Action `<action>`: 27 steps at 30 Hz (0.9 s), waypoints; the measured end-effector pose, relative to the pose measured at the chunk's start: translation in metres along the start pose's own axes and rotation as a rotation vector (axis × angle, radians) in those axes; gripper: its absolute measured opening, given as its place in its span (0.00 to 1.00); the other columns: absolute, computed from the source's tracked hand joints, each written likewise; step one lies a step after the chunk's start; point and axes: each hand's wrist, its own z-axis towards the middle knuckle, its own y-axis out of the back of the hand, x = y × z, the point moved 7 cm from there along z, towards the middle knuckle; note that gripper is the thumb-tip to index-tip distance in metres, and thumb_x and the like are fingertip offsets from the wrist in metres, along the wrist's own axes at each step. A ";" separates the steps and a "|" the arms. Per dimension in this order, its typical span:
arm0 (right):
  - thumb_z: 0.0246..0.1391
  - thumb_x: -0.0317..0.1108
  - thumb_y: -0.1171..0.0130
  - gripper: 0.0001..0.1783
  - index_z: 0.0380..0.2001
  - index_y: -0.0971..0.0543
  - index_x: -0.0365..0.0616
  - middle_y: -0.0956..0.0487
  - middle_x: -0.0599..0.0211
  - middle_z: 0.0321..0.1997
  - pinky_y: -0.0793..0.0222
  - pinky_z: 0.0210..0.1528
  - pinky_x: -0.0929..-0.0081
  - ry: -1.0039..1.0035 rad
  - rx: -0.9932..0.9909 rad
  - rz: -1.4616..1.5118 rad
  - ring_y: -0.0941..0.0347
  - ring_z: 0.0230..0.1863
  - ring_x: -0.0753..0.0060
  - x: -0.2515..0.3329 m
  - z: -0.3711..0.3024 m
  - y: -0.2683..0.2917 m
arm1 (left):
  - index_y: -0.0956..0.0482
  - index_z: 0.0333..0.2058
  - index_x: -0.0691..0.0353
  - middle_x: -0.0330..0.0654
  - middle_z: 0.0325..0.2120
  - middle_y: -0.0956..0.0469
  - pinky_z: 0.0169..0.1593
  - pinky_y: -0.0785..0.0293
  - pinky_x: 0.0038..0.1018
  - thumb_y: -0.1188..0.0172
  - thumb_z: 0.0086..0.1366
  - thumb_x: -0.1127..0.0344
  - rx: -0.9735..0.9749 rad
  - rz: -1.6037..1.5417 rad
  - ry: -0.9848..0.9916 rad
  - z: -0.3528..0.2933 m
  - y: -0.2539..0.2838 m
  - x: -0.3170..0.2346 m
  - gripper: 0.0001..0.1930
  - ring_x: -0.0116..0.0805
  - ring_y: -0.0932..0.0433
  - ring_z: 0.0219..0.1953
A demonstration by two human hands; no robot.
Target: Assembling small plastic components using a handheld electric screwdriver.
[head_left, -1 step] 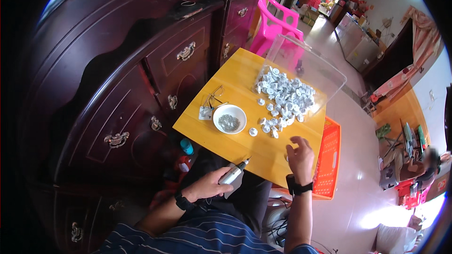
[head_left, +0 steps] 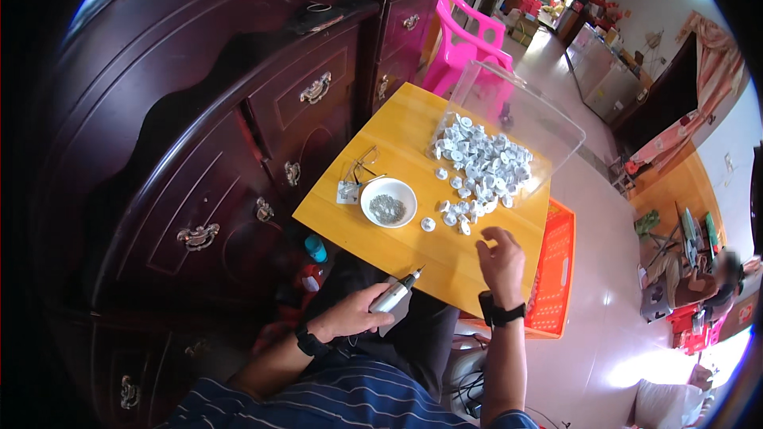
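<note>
"While we're looking at the near side first, what is the left hand [head_left: 359,314] doing?"

"It is wrapping its fingers around a silver screwdriver [head_left: 391,295], whose bit is pointing far and right, just over the near edge of the yellow table [head_left: 413,123]."

"And the right hand [head_left: 503,266]?"

"That one is hovering at the table's near right, fingers curling loosely, thumb standing apart. I'm seeing nothing pinched, but I can't tell whether the palm is hiding something."

"What could be going wrong there?"

"A slackening left grip could be letting the bit scratch the wood, I'd judge. On the right, an orange crate [head_left: 559,258] is sitting lower, so a careless sweep could be knocking pieces off that side."

"Farther in?"

"On the left, a white bowl [head_left: 405,193] is holding small metal pieces [head_left: 387,208]; a bump from the left hand could be tipping it and scattering them. Glasses [head_left: 364,160] are lying just beyond, at risk from the same bump."

"And the white round parts [head_left: 481,159]?"

"They're heaping far and right inside a clear bin [head_left: 542,129], some spilling toward the near side. Because they're piling loosely, tugging a low one could be starting a slide."

"Beyond that?"

"A pink chair [head_left: 449,63] is standing past the far edge."
</note>
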 end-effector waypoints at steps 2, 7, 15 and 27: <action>0.55 0.32 0.34 0.05 0.34 0.16 0.46 0.15 0.57 0.36 0.22 0.37 0.60 0.134 0.021 0.011 0.18 0.33 0.50 0.031 0.019 -0.027 | 0.38 0.69 0.65 0.36 0.37 0.26 0.34 0.25 0.20 0.36 0.67 0.70 -0.017 0.031 0.006 -0.001 0.002 0.000 0.34 0.21 0.26 0.29; 0.57 0.38 0.40 0.08 0.33 0.16 0.47 0.17 0.56 0.35 0.20 0.38 0.50 0.332 0.265 -0.123 0.18 0.35 0.45 0.092 0.055 -0.120 | 0.38 0.69 0.64 0.38 0.38 0.24 0.33 0.25 0.20 0.36 0.66 0.70 -0.049 0.033 0.012 -0.006 0.005 0.002 0.34 0.21 0.26 0.27; 0.56 0.42 0.40 0.13 0.33 0.14 0.45 0.14 0.50 0.32 0.19 0.33 0.55 0.485 0.380 -0.374 0.15 0.32 0.50 0.110 0.067 -0.221 | 0.38 0.69 0.64 0.37 0.35 0.24 0.33 0.25 0.21 0.35 0.66 0.69 -0.053 0.059 0.001 -0.015 0.012 0.011 0.35 0.21 0.25 0.28; 0.58 0.41 0.41 0.13 0.34 0.15 0.43 0.15 0.48 0.32 0.19 0.36 0.54 0.374 0.342 -0.287 0.15 0.34 0.47 0.103 0.071 -0.209 | 0.35 0.67 0.62 0.39 0.35 0.21 0.30 0.24 0.22 0.32 0.66 0.65 -0.079 0.055 -0.059 -0.010 0.019 0.012 0.34 0.22 0.23 0.25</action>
